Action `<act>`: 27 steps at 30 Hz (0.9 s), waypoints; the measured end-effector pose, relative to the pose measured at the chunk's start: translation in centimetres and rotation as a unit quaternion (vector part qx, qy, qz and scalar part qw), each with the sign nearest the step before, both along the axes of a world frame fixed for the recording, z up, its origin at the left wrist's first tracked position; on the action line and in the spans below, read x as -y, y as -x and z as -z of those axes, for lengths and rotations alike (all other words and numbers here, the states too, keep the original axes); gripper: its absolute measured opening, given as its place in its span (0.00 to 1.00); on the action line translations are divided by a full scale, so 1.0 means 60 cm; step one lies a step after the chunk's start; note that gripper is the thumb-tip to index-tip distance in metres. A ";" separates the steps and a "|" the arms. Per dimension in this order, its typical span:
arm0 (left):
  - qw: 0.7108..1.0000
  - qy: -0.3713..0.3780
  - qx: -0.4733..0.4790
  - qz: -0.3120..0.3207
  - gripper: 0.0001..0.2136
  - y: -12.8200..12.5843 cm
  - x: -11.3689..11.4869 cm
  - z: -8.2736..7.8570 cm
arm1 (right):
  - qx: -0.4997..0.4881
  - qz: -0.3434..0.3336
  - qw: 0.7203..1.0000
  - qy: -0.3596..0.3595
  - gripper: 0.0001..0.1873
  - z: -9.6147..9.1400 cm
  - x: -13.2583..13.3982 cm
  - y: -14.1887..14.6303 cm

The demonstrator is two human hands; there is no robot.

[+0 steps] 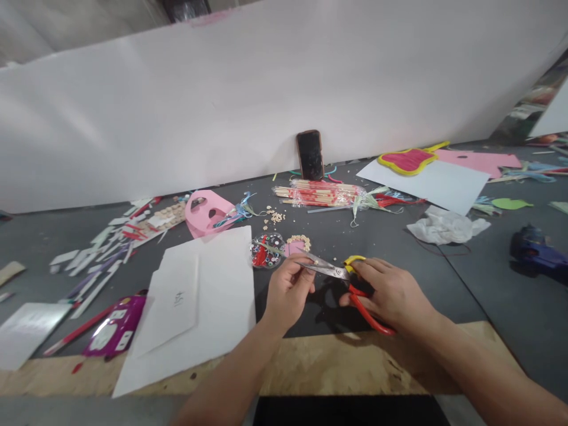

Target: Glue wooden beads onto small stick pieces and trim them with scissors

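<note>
One dark tabletop (444,281) beneath the scissors (337,272) meets a white partition (248,94).

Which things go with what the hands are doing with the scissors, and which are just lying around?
In the job:
- scissors, in the right hand
- left hand, by the blades; any small thing it pinches is unclear

Seemingly just lying about:
- phone
- crumpled tissue
- wrapped sticks

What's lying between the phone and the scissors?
In the head view, a plastic-wrapped bundle of sticks lies between the phone and the scissors, with a stretch of dark tabletop nearer the scissors.
</note>
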State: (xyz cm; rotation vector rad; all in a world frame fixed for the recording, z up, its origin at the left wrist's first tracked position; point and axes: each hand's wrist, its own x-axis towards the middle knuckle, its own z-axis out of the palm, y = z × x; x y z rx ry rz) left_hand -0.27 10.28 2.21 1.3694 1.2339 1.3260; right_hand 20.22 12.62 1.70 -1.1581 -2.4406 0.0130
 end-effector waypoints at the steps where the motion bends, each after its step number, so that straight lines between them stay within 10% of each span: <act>1: 1.000 0.002 -0.002 0.001 0.13 0.000 0.000 0.000 | 0.002 -0.002 1.000 0.000 0.25 0.001 0.001 0.000; 27: 0.999 -0.031 0.039 -0.012 0.07 0.004 -0.003 0.012 | 0.051 0.031 0.998 0.002 0.21 -0.011 0.003 0.004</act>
